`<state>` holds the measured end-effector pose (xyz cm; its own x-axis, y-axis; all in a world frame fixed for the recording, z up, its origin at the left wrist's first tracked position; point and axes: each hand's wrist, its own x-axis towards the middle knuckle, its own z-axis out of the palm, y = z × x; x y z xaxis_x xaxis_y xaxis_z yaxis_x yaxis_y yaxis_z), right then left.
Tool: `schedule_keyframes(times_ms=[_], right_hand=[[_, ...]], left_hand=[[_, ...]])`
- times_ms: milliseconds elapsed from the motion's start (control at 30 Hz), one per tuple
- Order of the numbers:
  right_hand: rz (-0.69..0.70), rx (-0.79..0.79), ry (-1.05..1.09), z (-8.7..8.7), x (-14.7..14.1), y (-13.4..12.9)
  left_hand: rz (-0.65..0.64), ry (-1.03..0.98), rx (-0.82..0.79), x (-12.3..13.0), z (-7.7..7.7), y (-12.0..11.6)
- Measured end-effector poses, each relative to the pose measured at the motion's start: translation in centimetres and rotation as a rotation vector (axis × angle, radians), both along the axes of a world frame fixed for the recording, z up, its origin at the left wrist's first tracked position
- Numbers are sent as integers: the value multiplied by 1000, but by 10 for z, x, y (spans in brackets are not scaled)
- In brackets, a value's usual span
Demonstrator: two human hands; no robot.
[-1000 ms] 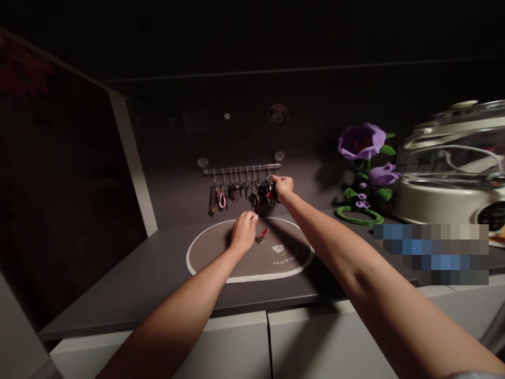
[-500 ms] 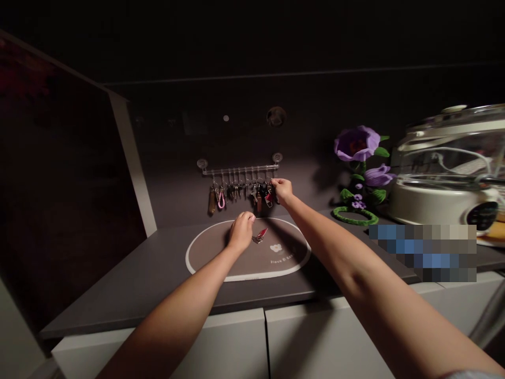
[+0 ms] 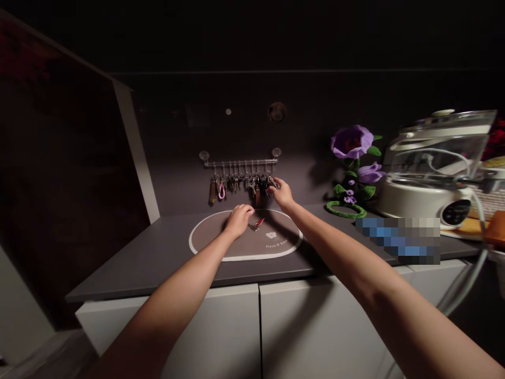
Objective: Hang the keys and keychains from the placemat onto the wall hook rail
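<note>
A clear hook rail (image 3: 241, 163) is fixed to the dark wall, and several bunches of keys (image 3: 236, 183) hang from it. At its right end my right hand (image 3: 282, 193) is closed on a key bunch (image 3: 270, 180); a bit of red shows by the fingertips. Lower and to the left, my left hand (image 3: 239, 220) is over the brown oval mat (image 3: 213, 247), fingers curled together. What it holds, if anything, is hidden. Just right of it, a small key set with a red tag (image 3: 259, 223) lies on the mat.
Purple artificial flowers (image 3: 352, 142) with a green ring base stand to the right on the dark counter (image 3: 158, 263). Beyond them is a cream appliance with a clear cover (image 3: 422, 200). A blurred-out patch (image 3: 398, 239) covers something nearer the counter's edge. White cabinet doors (image 3: 213, 326) are below.
The view has shifted slightly. My right hand's fingers have changed position at the right-end keys, and more of that bunch shows. My left hand stays near the mat; the red-tagged key set has not moved.
</note>
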<state>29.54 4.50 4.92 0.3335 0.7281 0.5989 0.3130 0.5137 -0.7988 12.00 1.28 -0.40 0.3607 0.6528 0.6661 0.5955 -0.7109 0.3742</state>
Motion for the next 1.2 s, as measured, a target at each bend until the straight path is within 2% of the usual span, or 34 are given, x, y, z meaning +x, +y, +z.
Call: schedule_keyframes(times_ms=[233,367,500,633,967,1200], right_hand=[[144,-37,-161,-41,-6,-31],[97,-88,-426,-55,-1,-52],[32,-116,-689,-57,0,-65],[21,-136,-810,-54,-6,-70],[27,-138,-831,-56,-10,-68],[48,-134,-836,-52,-12,-72]], left_hand=[[-24,153,-17,-8,2,-2],[-51,220,-22,-11,0,-2],[-55,265,-24,-11,-2,-4],[-62,289,-25,-10,-4,-5],[-69,302,-28,-4,-8,-3],[-14,263,15,-4,-5,-4]])
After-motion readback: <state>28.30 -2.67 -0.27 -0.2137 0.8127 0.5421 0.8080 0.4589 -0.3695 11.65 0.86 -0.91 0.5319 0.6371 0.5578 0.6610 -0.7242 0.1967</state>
